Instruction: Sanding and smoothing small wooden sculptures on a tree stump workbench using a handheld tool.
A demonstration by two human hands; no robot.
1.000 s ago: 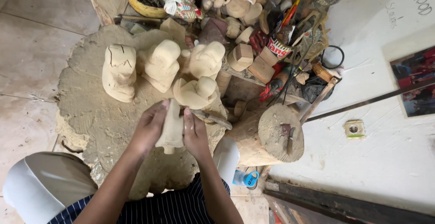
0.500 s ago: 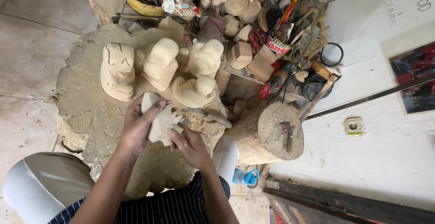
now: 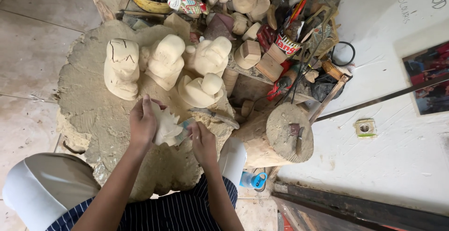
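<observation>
Left hand point(image 3: 142, 123): fingers curled, clasped on left side of pale carved wood piece point(image 3: 166, 127), forearm bare.
Right hand point(image 3: 203, 140): fingers pinched at the piece's right edge, wrist bent.

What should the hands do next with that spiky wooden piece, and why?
Probably keep the left hand gripping the pale, jagged-edged wooden carving while the right hand rubs the small greyish piece it pinches, possibly sandpaper, along that edge. The carving is lifted just above the big rough tree-stump block, and its points look rough. I cannot tell for sure what the small piece is.
</observation>
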